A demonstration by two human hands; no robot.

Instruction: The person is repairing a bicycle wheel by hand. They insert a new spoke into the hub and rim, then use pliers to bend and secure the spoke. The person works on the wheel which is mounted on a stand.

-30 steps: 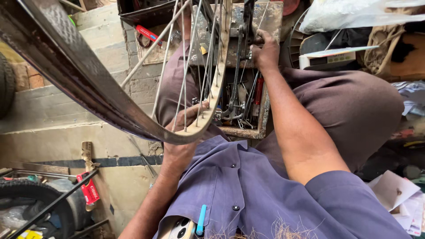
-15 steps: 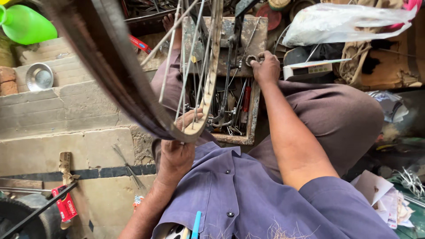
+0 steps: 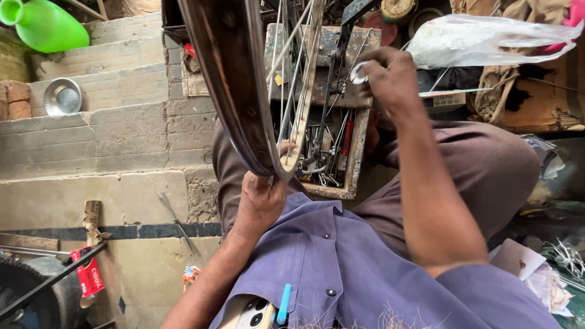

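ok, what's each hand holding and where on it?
Left hand grips the bicycle wheel at the bottom of its rim. Right hand pinches a small round metal part by its edge.

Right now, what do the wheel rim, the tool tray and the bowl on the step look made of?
Wheel rim: metal, dull brownish, probably tarnished steel; faint sheen.
Tool tray: looks like worn wood, grimy, chipped edges.
Bowl: bright metal, likely steel or aluminium; mirror-like glare.

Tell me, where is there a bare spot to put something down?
The stone steps are mostly bare, between the steel bowl and the bicycle wheel that the left hand holds. The wooden toolbox below the right hand is crammed, and the right side is cluttered.
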